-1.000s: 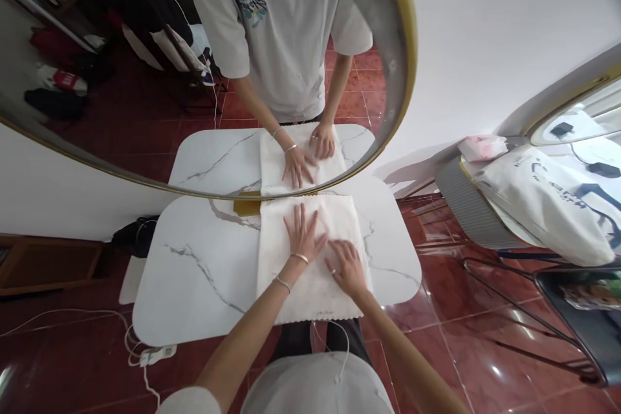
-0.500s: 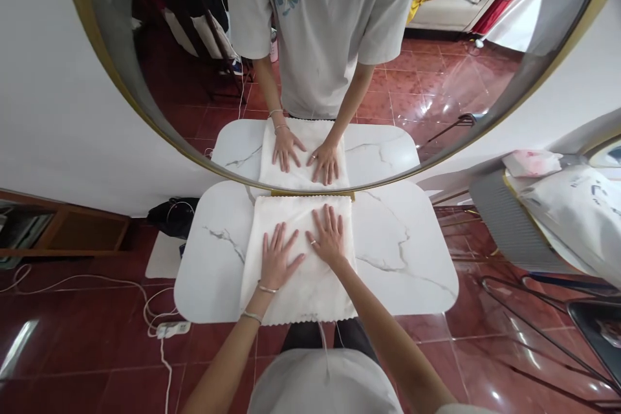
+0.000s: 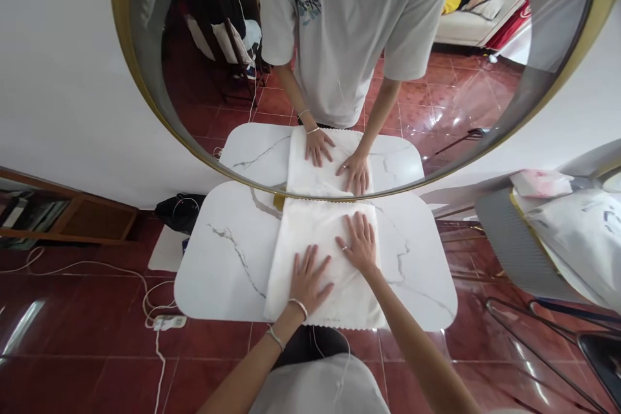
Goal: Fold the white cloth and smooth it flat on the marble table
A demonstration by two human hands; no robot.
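Observation:
A white folded cloth (image 3: 305, 225) with scalloped edges, like a towel, lies flat on a white marble-patterned table (image 3: 213, 288). My left hand (image 3: 310, 281) rests palm down on the cloth, left of its middle, with the fingers spread. Farther up, near the cloth's right edge, my right hand (image 3: 359, 242) also lies flat, fingers apart and a ring on one. Neither hand grips anything. Slight creases show in the cloth between them.
A large gold-rimmed mirror (image 3: 233, 178) stands at the table's far edge, reflecting my arms and a person on a sofa. On the right, a white plastic bag (image 3: 577, 233) sits on a grey ribbed stand (image 3: 504, 233). A power strip (image 3: 169, 322) with cables lies on the floor at left.
The cloth has slid to the right across the table, with both flat hands moving along on it. My view has shifted slightly, so the mirror appears farther right.

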